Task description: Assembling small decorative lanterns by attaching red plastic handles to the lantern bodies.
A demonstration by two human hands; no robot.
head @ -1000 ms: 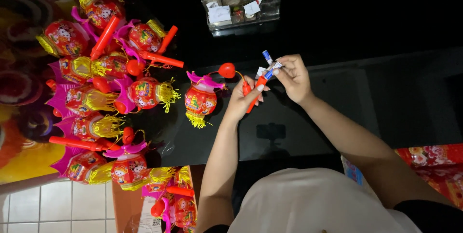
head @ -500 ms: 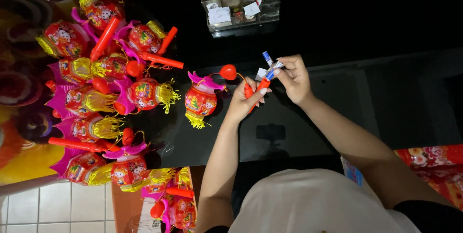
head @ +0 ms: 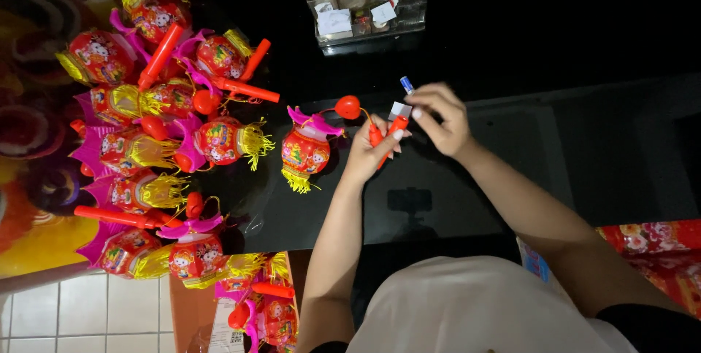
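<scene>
Round red plastic toy lantern (head: 305,151) with cartoon print, pink top, yellow tassel fringe (orange-red handle (head: 385,135)); glossy black tabletop (head: 555,46); blue-capped pen (head: 407,85).

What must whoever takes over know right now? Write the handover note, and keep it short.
Left hand: shut on the red handle of one toy lantern, which lies on the black table just left of the hand.
Right hand: pinches a blue-tipped tool and a small white piece at the handle's top end.
Done: many like lanterns with red handles lie heaped at the far left.
Left: the lantern in hand; how far along it is cannot be seen.
A clear organiser box stands at the table's far edge.
</scene>
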